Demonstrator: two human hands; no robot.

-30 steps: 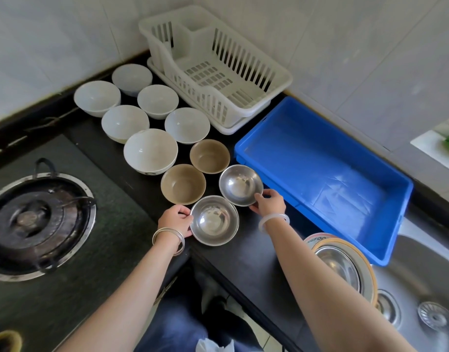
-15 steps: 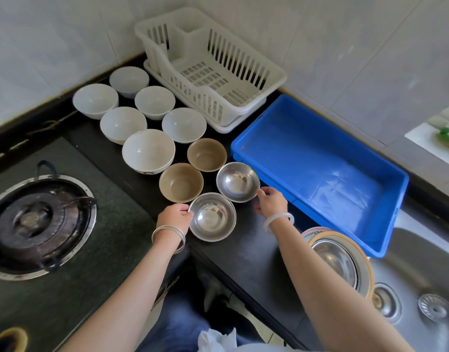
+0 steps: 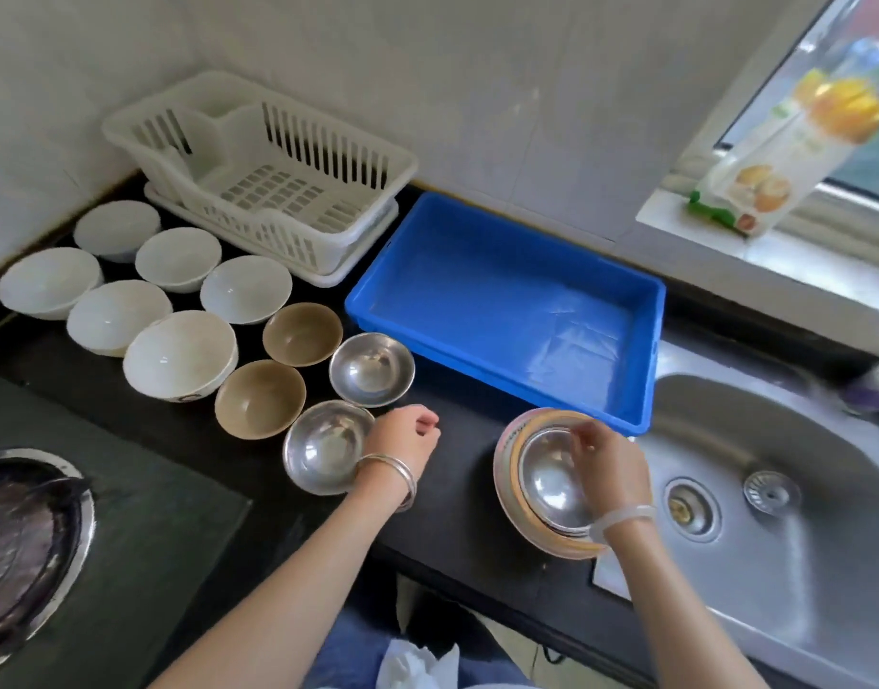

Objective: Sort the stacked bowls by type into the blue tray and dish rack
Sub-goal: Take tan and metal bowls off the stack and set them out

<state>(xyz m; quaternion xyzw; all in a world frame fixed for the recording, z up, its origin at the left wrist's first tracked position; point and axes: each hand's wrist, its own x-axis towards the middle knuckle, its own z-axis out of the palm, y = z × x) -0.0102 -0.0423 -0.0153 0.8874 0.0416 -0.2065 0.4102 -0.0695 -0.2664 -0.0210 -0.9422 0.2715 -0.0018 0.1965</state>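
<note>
Bare black counter strip (image 3: 457, 440) mid-frame, btwn steel bowls (image 3: 370, 368) at left and stacked bowls (image 3: 552, 489) at right, is passable. Blue plastic tray (image 3: 507, 310) and white slotted dish rack (image 3: 263, 181) (upper left) both empty inside.

White tiled wall (image 3: 527, 92), black counter (image 3: 452, 489), steel sink (image 3: 800, 489), window (image 3: 850, 92) w/ daylight

At the upper left of the frame the dish rack (image 3: 258, 191) is slatted white plastic, faintly glossy. Beside it, at centre, the blue tray (image 3: 507, 310) is smooth plastic with a sheen on its floor. The two steel bowls (image 3: 371, 369) at lower centre are polished metal, mirror-bright, as is the bowl topping the stack (image 3: 552, 484). The brown bowls (image 3: 302, 334) look matt; the white bowls (image 3: 179, 355) at left are glazed and shiny. The countertop (image 3: 457, 469) is dark and smooth, the sink (image 3: 775, 489) at right brushed metal.
</note>
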